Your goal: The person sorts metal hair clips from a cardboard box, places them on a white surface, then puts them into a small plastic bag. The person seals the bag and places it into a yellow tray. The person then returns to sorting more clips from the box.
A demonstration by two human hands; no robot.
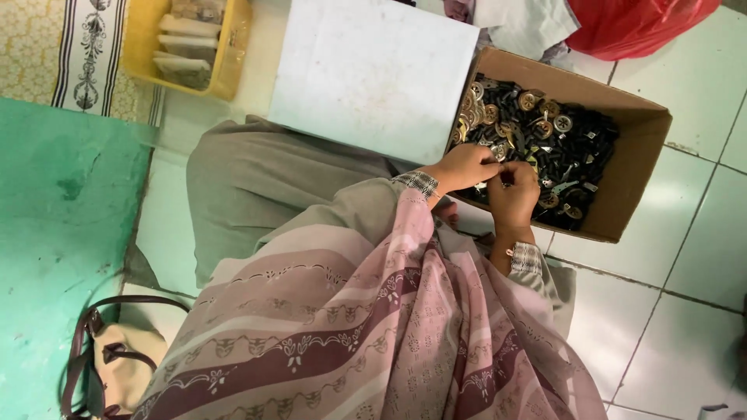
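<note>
A brown cardboard box (634, 167) sits on the white tiled floor, filled with several small black parts (580, 144) and round brass-coloured pieces (481, 109). My left hand (461, 167) and my right hand (513, 194) meet at the box's near edge. Their fingertips pinch together around a tiny part that I cannot make out. A pink patterned scarf (366, 334) hangs below my arms and covers my lap.
A white flat board (373, 74) lies beside the box on the left. A yellow plastic basket (226, 58) with papers stands at the back left. A red plastic bag (634, 23) is at the back right. A beige handbag (117, 365) rests near a green mat (62, 233).
</note>
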